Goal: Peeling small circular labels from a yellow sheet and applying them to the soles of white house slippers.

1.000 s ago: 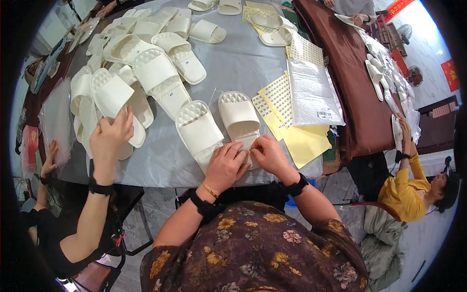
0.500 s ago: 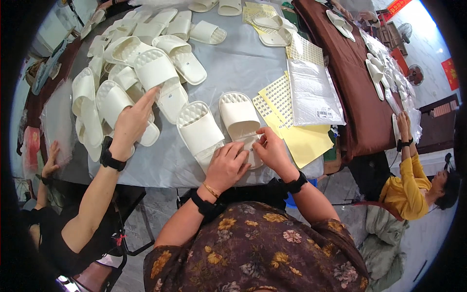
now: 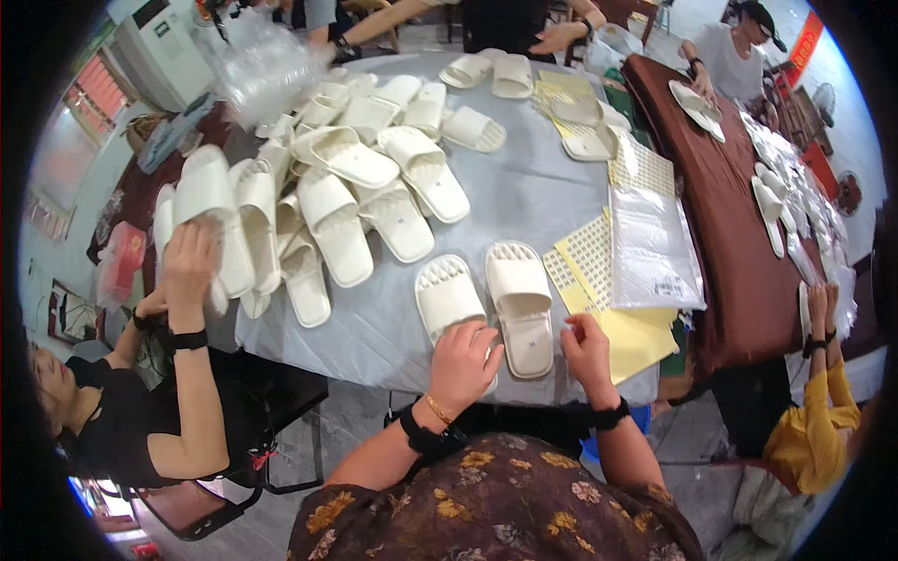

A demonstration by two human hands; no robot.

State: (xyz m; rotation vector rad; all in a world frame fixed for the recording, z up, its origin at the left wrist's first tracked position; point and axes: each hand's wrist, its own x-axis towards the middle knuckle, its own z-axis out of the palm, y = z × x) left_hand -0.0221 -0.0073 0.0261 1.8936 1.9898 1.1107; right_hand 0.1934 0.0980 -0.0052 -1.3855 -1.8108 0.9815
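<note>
Two white slippers lie side by side at the table's near edge, toes away from me. My left hand [image 3: 463, 366] is over the heel of the left slipper [image 3: 451, 297], its bent fingers closed along the edge and hiding the sole. The right slipper [image 3: 521, 309] lies untouched between my hands, a small dark mark on its insole. My right hand [image 3: 587, 353] hovers just right of that slipper, beside the yellow label sheets [image 3: 585, 262]. Its fingertips are pinched together; whatever they may hold is too small to make out.
A heap of white slippers [image 3: 374, 159] covers the table's left, where a co-worker's hand [image 3: 192, 257] grips one. A clear plastic-wrapped packet [image 3: 655, 248] lies on yellow backing paper [image 3: 636, 341]. Beyond stands a brown-covered table [image 3: 720, 252] with more slippers; other people work around.
My right hand has lifted off the right slipper and moved right. My left hand now covers only the left slipper. The view has tilted up; the co-worker on the left has lifted a slipper.
</note>
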